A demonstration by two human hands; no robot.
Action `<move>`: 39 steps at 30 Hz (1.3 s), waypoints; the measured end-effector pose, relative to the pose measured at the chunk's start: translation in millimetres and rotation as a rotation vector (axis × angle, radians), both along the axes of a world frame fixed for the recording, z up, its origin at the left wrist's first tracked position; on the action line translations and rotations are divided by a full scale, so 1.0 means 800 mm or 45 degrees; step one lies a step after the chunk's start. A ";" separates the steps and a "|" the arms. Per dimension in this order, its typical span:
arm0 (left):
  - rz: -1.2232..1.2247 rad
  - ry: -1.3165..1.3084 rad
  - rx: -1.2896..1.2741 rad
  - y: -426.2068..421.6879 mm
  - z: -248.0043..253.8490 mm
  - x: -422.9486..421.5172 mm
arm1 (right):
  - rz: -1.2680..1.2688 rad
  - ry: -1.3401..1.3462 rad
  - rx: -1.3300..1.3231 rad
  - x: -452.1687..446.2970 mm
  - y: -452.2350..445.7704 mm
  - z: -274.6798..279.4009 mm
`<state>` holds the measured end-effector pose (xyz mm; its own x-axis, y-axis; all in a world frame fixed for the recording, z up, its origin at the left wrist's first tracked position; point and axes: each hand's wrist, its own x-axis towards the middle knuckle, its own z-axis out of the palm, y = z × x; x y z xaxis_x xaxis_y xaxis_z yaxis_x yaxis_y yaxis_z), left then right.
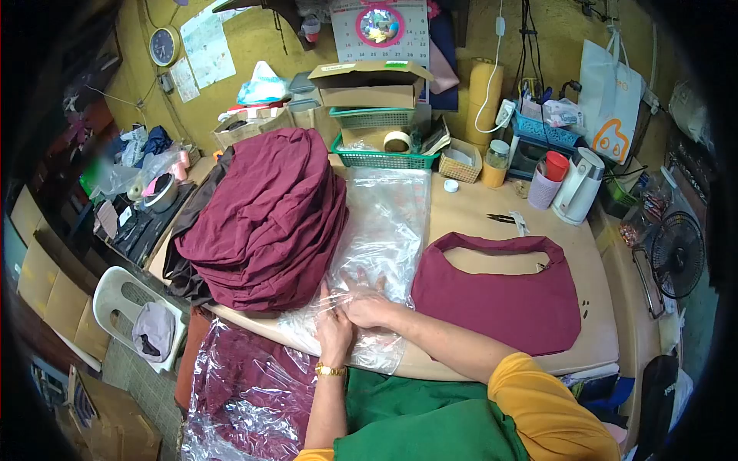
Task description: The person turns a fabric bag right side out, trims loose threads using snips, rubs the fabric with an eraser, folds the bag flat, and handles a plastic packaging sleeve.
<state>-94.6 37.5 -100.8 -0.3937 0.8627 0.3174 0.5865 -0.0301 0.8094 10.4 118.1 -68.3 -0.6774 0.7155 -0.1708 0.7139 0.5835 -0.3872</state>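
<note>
My left hand [335, 329], with a gold watch at its wrist, holds the near part of a clear plastic bag [384, 207] that lies flat on the table. My right hand [369, 305] is against my left one, its fingers stretched out and spread, with plastic around them; whether they are inside the bag or under a layer, I cannot tell. A finished-looking maroon shoulder bag [496, 303] lies flat to the right, its curved strap pointing away from me. To the left rises a tall pile of maroon bags [265, 215], close to my left hand.
Shiny plastic with maroon cloth [246, 384] hangs below the table's front edge. Green baskets [384, 159], a tape roll [397, 141], a jar [496, 163] and a kettle [579, 186] stand at the back. Small black snips [501, 218] lie beyond the shoulder bag. A white chair [138, 315] stands left.
</note>
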 end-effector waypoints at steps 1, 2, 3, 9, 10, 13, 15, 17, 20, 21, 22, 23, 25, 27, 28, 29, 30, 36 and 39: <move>-0.006 -0.006 -0.007 -0.012 0.017 0.005 | 0.009 -0.086 -0.072 0.004 -0.004 0.007; -0.051 -0.068 -0.140 -0.023 0.031 0.007 | 0.095 -0.190 -0.053 0.019 -0.005 0.039; -0.095 -0.123 -0.267 -0.026 0.039 0.006 | 0.088 -0.187 -0.053 0.019 0.000 0.035; -0.168 -0.725 -0.103 -0.038 -0.009 0.002 | 0.013 -0.084 0.216 -0.015 0.029 -0.025; -0.149 -0.683 -0.100 -0.038 -0.006 -0.002 | 0.120 -0.267 -0.173 -0.009 0.007 0.036; -0.125 -0.506 -0.145 -0.037 -0.005 -0.017 | 0.123 -0.082 0.009 0.011 -0.069 0.026; -0.134 -0.211 -0.251 -0.036 -0.008 -0.020 | 0.057 -0.059 0.020 0.019 -0.073 0.011; -0.161 -0.022 -0.102 -0.039 -0.009 -0.013 | -0.019 -0.023 0.031 0.026 -0.067 0.000; -0.146 0.195 -0.172 -0.055 0.012 -0.013 | 0.100 -0.179 -0.152 0.028 -0.034 0.026; -0.152 0.197 -0.172 -0.064 0.014 -0.016 | 0.094 -0.177 -0.153 0.028 -0.025 0.025; -0.174 0.204 -0.188 -0.074 0.019 -0.020 | 0.143 -0.121 -0.192 0.027 -0.011 0.017; -0.193 0.209 -0.200 -0.083 0.026 -0.020 | 0.195 -0.067 -0.227 0.025 0.003 0.010; -0.213 0.125 -0.208 -0.109 0.067 -0.005 | 0.309 -0.303 -0.049 0.006 0.022 -0.001; -0.360 0.132 -0.167 -0.125 0.080 -0.002 | 0.424 -0.530 0.134 -0.005 0.028 -0.002; -0.381 0.015 -0.205 -0.133 0.098 0.007 | 0.280 -0.487 0.105 -0.007 0.027 0.007; -0.377 0.019 -0.206 -0.142 0.106 0.007 | 0.316 -0.551 0.130 -0.010 0.027 0.018; -0.416 -0.128 -0.212 -0.149 0.111 0.006 | 0.353 -0.613 0.155 -0.013 0.027 0.032; -0.253 -0.665 0.188 -0.211 0.169 -0.052 | 0.047 -0.507 0.067 -0.023 0.053 0.040; 0.251 -0.629 0.665 -0.260 0.174 -0.111 | -0.055 -0.469 -0.065 -0.039 0.084 0.016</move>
